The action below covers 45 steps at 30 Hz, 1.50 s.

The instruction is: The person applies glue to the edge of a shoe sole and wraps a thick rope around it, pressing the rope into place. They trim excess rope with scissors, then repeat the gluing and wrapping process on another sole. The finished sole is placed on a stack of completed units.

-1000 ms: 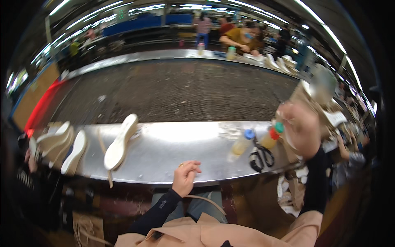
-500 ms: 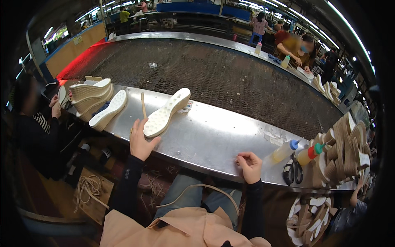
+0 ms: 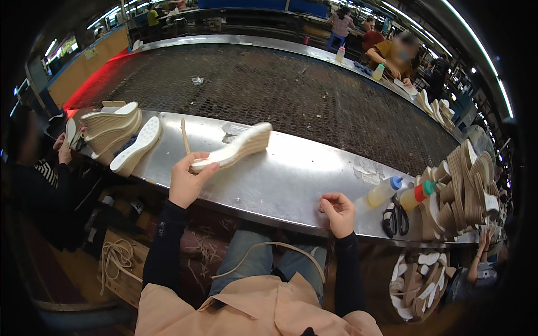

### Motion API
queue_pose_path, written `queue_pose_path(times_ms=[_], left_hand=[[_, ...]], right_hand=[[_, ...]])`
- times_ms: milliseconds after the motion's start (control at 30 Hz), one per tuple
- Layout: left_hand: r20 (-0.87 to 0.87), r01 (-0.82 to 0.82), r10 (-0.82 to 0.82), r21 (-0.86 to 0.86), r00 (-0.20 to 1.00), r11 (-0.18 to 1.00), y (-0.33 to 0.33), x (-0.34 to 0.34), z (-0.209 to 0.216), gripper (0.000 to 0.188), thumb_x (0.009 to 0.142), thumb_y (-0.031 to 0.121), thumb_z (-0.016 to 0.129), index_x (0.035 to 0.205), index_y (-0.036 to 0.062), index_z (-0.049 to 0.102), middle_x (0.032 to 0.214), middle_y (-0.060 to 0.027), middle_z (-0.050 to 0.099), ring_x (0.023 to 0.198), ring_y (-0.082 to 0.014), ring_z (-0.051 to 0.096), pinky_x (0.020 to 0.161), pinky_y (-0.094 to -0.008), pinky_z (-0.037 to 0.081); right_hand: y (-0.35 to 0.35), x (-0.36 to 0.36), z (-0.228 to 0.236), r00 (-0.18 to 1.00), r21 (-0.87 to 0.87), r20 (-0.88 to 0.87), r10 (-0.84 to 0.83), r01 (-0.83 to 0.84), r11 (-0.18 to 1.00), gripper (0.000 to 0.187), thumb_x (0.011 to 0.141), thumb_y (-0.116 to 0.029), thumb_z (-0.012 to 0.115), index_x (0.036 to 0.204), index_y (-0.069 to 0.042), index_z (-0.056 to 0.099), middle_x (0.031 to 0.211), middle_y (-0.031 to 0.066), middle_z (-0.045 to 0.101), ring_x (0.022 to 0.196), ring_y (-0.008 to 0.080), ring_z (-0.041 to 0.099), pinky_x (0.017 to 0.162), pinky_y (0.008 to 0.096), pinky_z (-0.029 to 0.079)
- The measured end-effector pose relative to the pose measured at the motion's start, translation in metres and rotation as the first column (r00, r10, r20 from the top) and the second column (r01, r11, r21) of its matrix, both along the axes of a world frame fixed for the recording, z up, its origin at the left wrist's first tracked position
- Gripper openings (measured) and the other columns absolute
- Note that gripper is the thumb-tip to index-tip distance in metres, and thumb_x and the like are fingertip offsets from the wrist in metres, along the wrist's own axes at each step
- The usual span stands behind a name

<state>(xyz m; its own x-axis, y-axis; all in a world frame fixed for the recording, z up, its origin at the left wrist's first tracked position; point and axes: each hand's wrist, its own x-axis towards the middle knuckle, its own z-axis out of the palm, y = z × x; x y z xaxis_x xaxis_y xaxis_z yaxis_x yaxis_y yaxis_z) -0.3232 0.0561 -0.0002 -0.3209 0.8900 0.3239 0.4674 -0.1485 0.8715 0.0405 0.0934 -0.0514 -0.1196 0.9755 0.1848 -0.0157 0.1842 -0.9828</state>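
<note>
My left hand point(image 3: 188, 182) grips a wedge shoe sole point(image 3: 241, 147) by its toe end. The sole has a white top and beige, rope-like sides, and it is tilted on its side above the metal bench point(image 3: 286, 185). A thin tan strip point(image 3: 184, 136) lies just beyond that hand. Over the bench's near edge my right hand point(image 3: 339, 215) is closed, fingers curled and thumb against them; what is in it, if anything, is too small to make out. Black-handled scissors point(image 3: 396, 217) lie right of it, beside a blue-capped bottle point(image 3: 381, 193) and a green-capped bottle point(image 3: 416, 196).
Wedge soles are stacked at the left point(image 3: 115, 126), with a single sole point(image 3: 136, 148) beside them. A large sole pile point(image 3: 459, 190) stands at the right. Behind the bench runs a wide mesh conveyor point(image 3: 246, 84). A cord point(image 3: 263, 245) crosses my lap. Co-workers sit left and across.
My left hand has taken hold of the sole, which has been lifted and tipped from lying flat onto its side. My right hand keeps its curled pose. The whole view has shifted slightly.
</note>
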Motion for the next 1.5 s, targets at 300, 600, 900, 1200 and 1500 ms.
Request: queue_pose_path(times_ms=[300,600,900,1200,1500], left_hand=[[0.540,0.525,-0.294,-0.344,0.789,0.779,0.028,0.044,0.006,0.040,0.091,0.036,0.059,0.112,0.0019,0.058,0.098,-0.0095,0.064,0.075,-0.0174,0.068,0.066,-0.0246,0.054],[0.276,0.123,-0.092,-0.096,0.957,0.988,-0.021,0.039,-0.009,0.025,0.093,0.023,0.059,0.105,0.0007,0.060,0.092,-0.0069,0.063,0.073,-0.0105,0.061,0.063,-0.0225,0.047],[0.025,0.330,-0.608,-0.858,0.794,0.394,-0.147,0.047,-0.126,0.052,0.077,0.037,0.074,0.105,-0.0044,0.062,0.080,-0.0155,0.067,0.074,-0.0239,0.065,0.071,-0.0345,0.051],[0.381,0.544,-0.389,-0.581,0.839,0.605,-0.140,0.005,-0.104,0.030,0.096,0.021,0.053,0.090,-0.0046,0.068,0.080,-0.0073,0.067,0.069,-0.0108,0.059,0.068,-0.0256,0.048],[0.936,0.244,-0.146,0.067,0.321,0.968,-0.098,-0.042,-0.054,0.039,0.099,0.022,0.044,0.063,0.0076,0.046,0.116,-0.0206,0.059,0.079,-0.0160,0.062,0.066,-0.0271,0.050]], right_hand=[[-0.024,-0.009,0.024,0.869,0.330,0.470,-0.156,-0.009,0.944,0.086,0.063,-0.007,0.078,0.138,-0.006,0.035,0.130,0.0155,0.045,0.110,0.0285,0.052,0.091,0.0355,0.045],[-0.081,0.030,0.017,0.928,0.031,0.289,-0.236,0.238,0.971,0.021,0.074,0.000,0.068,0.095,0.001,0.064,0.087,0.0089,0.065,0.075,0.0140,0.062,0.067,0.0249,0.049],[-0.105,0.039,-0.072,0.574,-0.155,0.810,0.117,0.018,0.988,0.042,0.071,-0.016,0.075,0.108,-0.002,0.064,0.116,0.0158,0.058,0.111,0.0351,0.051,0.092,0.0423,0.043],[-0.127,0.089,-0.131,0.832,-0.213,0.549,0.082,0.044,0.976,0.020,0.077,-0.015,0.074,0.084,-0.003,0.060,0.087,0.0091,0.064,0.076,0.0211,0.061,0.070,0.0330,0.050],[-0.123,0.135,-0.079,0.832,-0.663,-0.059,0.551,-0.445,0.601,0.023,0.086,-0.014,0.068,0.103,0.002,0.068,0.074,0.0045,0.066,0.060,0.0071,0.057,0.057,0.0209,0.047]])
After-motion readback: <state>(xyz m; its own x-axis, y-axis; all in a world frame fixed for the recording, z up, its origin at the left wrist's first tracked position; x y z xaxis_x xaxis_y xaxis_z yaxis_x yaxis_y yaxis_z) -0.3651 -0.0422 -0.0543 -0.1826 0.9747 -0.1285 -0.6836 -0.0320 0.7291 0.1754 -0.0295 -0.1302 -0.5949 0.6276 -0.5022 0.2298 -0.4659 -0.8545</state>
